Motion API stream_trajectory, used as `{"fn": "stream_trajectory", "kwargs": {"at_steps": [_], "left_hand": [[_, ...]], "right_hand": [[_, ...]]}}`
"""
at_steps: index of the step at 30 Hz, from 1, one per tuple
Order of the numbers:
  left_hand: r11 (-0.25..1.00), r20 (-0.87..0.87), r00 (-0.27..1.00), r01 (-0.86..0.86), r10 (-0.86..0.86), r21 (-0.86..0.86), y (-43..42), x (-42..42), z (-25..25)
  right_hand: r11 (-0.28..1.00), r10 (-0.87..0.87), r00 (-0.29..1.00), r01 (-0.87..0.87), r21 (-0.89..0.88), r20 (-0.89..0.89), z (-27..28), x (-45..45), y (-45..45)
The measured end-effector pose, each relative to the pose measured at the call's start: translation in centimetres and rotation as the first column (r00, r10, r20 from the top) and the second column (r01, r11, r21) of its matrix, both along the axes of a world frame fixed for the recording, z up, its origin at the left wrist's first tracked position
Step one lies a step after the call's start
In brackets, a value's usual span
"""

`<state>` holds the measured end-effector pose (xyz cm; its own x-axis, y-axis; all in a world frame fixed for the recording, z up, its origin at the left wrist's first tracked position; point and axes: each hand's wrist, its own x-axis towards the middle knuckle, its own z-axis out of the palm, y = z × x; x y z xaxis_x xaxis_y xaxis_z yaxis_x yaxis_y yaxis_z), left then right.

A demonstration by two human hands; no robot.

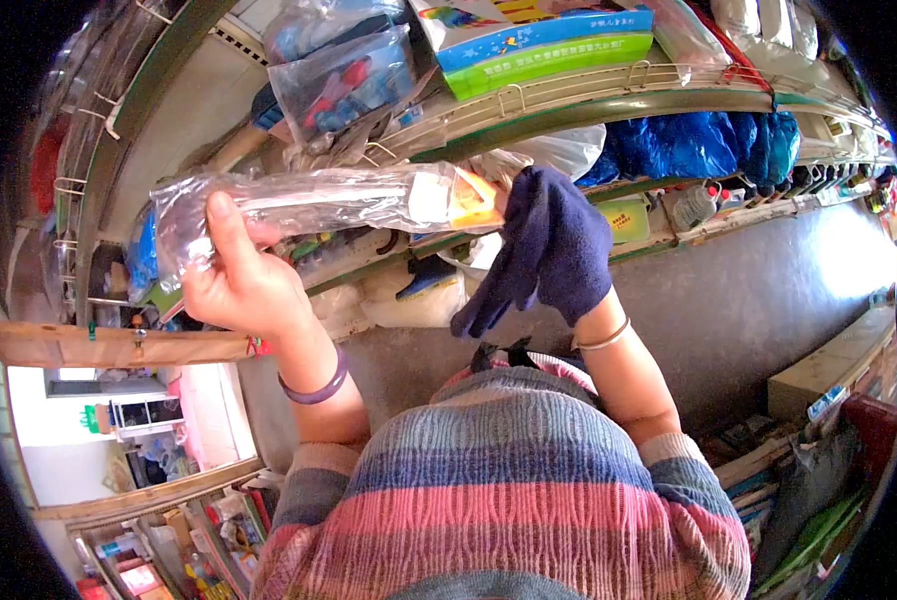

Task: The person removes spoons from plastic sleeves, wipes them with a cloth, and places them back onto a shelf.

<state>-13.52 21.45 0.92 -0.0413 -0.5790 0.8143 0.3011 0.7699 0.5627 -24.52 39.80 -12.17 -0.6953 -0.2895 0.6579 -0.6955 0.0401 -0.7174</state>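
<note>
A long, clear plastic package stretches between my two hands above the shelf edge. It has a white and orange label at its right end, and I cannot make out what is inside. My left hand is bare, with its thumb pressed over the package's left end and its fingers closed behind it. A dark blue glove covers my right hand. That hand touches the orange end and appears to pinch it, though its fingertips are partly hidden. One glove finger points down and to the left.
A shelf with a wire rail runs across in front, holding a green and blue printed box and bagged goods. Blue plastic-wrapped items sit on the level below. A low wooden cabinet stands at right.
</note>
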Motion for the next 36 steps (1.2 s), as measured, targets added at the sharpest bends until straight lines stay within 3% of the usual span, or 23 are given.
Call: {"fn": "stream_trajectory", "kwargs": {"at_steps": [2, 3, 5, 7, 9, 11, 12, 13, 16, 17, 20, 21, 24, 26, 28, 29, 30, 31, 32, 33, 34, 35, 36], "left_hand": [[0.999, 0.042, 0.999, -0.026, 0.027, -0.035, 0.2, 0.3, 0.4], [0.998, 0.035, 0.998, -0.043, 0.045, -0.049, 0.0, 0.1, 0.4], [0.999, 0.040, 0.998, -0.046, 0.047, -0.028, -0.3, 0.4, 0.6], [0.998, 0.051, 0.997, -0.057, 0.059, -0.033, -0.1, 0.7, 1.0], [0.998, 0.029, 0.999, -0.027, 0.028, -0.055, -0.4, 0.4, 0.8], [0.998, 0.042, 0.999, 0.026, -0.024, -0.052, -1.3, 0.5, 0.2], [0.998, 0.058, 0.997, 0.046, -0.044, -0.048, -1.4, 0.7, -0.1], [0.999, 0.065, 0.997, 0.035, -0.033, -0.023, -1.2, 0.7, -0.1], [1.000, 0.062, 0.998, 0.022, -0.023, 0.019, -0.8, 0.4, 0.2], [0.999, 0.055, 0.998, 0.029, -0.029, 0.014, -1.0, 0.4, 0.1], [0.999, 0.072, 0.996, 0.044, -0.046, 0.027, -1.0, 0.2, -0.2], [0.999, 0.092, 0.995, 0.042, -0.045, 0.035, -0.9, 0.3, -0.4], [0.999, 0.139, 0.989, 0.048, -0.048, 0.001, -1.3, 0.8, -0.5], [0.999, 0.113, 0.992, 0.047, -0.049, 0.020, -1.3, 1.0, 0.0], [0.999, 0.090, 0.995, 0.048, -0.050, 0.020, -1.6, 1.1, 0.1], [0.999, 0.086, 0.995, 0.043, -0.044, 0.013, -1.9, 1.1, -0.1], [0.999, 0.086, 0.996, 0.035, -0.035, 0.004, -2.1, 1.2, -0.2], [0.997, 0.078, 0.994, 0.069, -0.072, 0.031, -2.1, 1.3, -0.2], [0.998, 0.077, 0.996, 0.044, -0.046, 0.037, -2.0, 1.4, -0.1], [0.999, 0.069, 0.997, 0.023, -0.025, 0.039, -1.9, 1.2, 0.1], [0.999, 0.058, 0.998, 0.007, -0.009, 0.041, -1.8, 1.0, 0.2], [0.999, 0.058, 0.998, 0.015, -0.018, 0.037, -1.9, 1.0, 0.4], [0.999, 0.056, 0.998, 0.024, -0.026, 0.036, -1.9, 1.1, 0.5]], "right_hand": [[0.997, 0.006, 0.993, -0.015, -0.077, -0.119, 0.3, 0.3, -0.3], [0.934, 0.312, 0.901, -0.232, -0.273, 0.302, -1.3, 0.7, -1.0], [0.991, 0.116, 0.992, -0.112, 0.078, -0.045, 2.3, 0.0, 0.8], [0.917, 0.077, 0.992, -0.029, 0.398, -0.103, 3.3, 0.2, 1.8], [0.732, 0.043, 0.988, -0.132, 0.669, 0.148, 2.1, 0.4, 1.8], [0.655, 0.062, 0.927, 0.242, 0.715, -0.370, -4.5, -0.2, 1.1], [0.624, 0.038, 0.794, 0.456, 0.635, -0.607, -7.8, -0.5, 0.7], [0.769, 0.029, 0.919, 0.231, 0.597, -0.392, -4.6, -1.0, 1.4], [0.974, -0.020, 0.992, 0.048, 0.221, -0.125, 0.2, -0.9, 2.6], [0.992, 0.120, 0.982, -0.122, 0.009, 0.145, -2.1, -1.2, 2.7], [0.940, 0.022, 0.998, 0.002, 0.341, -0.066, -7.3, -1.7, 2.3], [0.959, 0.261, 0.933, -0.280, 0.045, 0.248, -6.8, 0.0, 2.2], [0.757, 0.653, 0.635, -0.567, -0.324, 0.413, -4.6, -0.1, 1.5], [0.901, 0.364, 0.918, -0.389, 0.192, 0.156, 4.6, 0.5, 3.3], [0.762, 0.446, 0.883, -0.289, 0.580, -0.145, 0.5, -0.7, 1.8], [0.781, 0.542, 0.835, -0.542, 0.309, 0.094, 0.1, -0.7, 1.7], [0.729, 0.663, 0.692, -0.684, -0.035, 0.286, -0.7, -0.6, 1.4], [0.611, 0.786, 0.470, -0.684, -0.397, 0.401, -1.5, 0.0, 1.1], [0.456, 0.888, 0.213, -0.534, -0.712, 0.408, -2.2, 0.6, 0.9], [0.286, 0.952, -0.028, -0.267, -0.920, 0.305, -2.5, 0.8, 0.8], [0.598, 0.792, 0.495, -0.513, -0.616, 0.358, -2.4, 0.4, 0.8], [0.874, 0.470, 0.875, -0.444, -0.199, 0.112, -2.2, -0.5, 0.9], [0.986, 0.130, 0.937, -0.087, 0.144, -0.323, -1.9, -1.1, 1.1]]}}
